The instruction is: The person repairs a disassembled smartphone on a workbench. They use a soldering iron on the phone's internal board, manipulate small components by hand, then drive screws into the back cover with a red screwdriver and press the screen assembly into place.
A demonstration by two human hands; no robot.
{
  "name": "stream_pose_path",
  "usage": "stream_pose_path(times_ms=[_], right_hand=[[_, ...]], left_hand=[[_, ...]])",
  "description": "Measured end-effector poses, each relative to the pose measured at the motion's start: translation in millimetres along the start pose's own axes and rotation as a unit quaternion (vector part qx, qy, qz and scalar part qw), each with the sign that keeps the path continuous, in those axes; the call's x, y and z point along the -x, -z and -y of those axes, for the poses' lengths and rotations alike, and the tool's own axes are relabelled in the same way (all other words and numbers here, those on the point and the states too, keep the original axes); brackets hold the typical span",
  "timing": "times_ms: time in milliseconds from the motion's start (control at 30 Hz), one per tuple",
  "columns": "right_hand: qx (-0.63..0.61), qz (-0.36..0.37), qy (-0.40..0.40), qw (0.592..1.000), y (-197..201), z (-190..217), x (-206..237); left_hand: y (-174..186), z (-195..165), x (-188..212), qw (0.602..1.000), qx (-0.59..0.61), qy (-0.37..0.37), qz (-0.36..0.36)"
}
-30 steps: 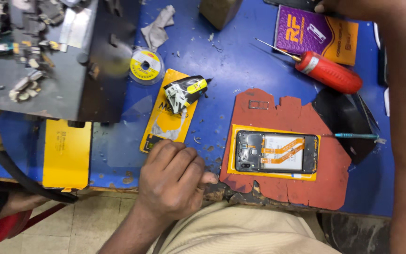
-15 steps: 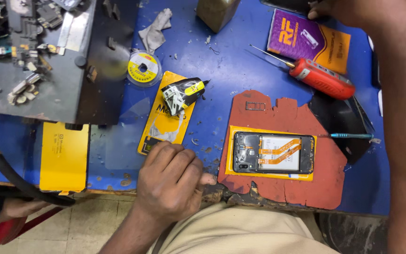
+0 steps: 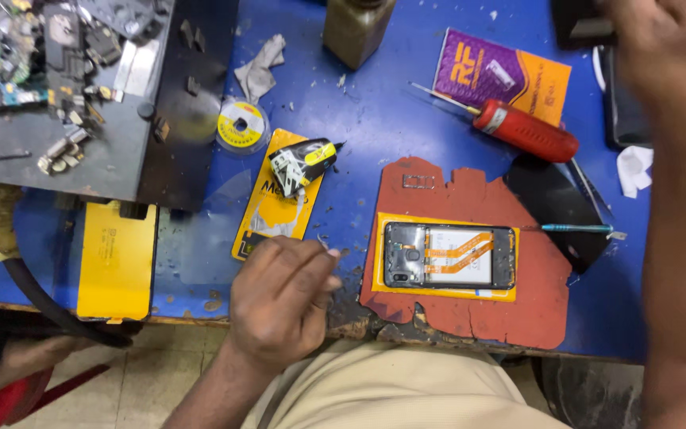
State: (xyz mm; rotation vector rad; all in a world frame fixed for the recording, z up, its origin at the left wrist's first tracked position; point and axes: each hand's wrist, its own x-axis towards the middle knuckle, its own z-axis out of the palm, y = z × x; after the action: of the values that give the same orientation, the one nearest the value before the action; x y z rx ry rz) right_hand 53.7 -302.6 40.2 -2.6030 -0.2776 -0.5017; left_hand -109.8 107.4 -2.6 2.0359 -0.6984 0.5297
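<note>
Left hand [image 3: 283,306]: rests at the near edge of the blue surface [image 3: 375,135], fingers curled loosely inward; whether the grip holds anything small cannot be told.
Right hand [image 3: 657,48]: blurred at the far right corner, arm running down the right side; its grip cannot be made out.
Opened phone [image 3: 448,255]: back cover off, dark frame, orange ribbon cables crossing a pale battery, lying flat.
Phone's place: on a yellow sheet atop a ragged red mat [image 3: 470,310], just right of the left hand, not touched.
Yellow card [image 3: 273,208]: just beyond the left hand's fingers.
Red-handled screwdriver [image 3: 524,131]: beyond the mat.
</note>
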Motion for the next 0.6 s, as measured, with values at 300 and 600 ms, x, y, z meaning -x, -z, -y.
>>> stream_pose_path(times_ms=[300, 600], right_hand=[[-0.523, 0.194, -0.189, 0.808, -7, 145, 67], [-0.078, 0.089, -0.033, 0.992, 12, 113, 82]], left_hand=[[-53, -23, -42, 0.835, 0.499, 0.230, 0.025], [-67, -26, -44, 0.599, 0.724, 0.339, -0.049]])
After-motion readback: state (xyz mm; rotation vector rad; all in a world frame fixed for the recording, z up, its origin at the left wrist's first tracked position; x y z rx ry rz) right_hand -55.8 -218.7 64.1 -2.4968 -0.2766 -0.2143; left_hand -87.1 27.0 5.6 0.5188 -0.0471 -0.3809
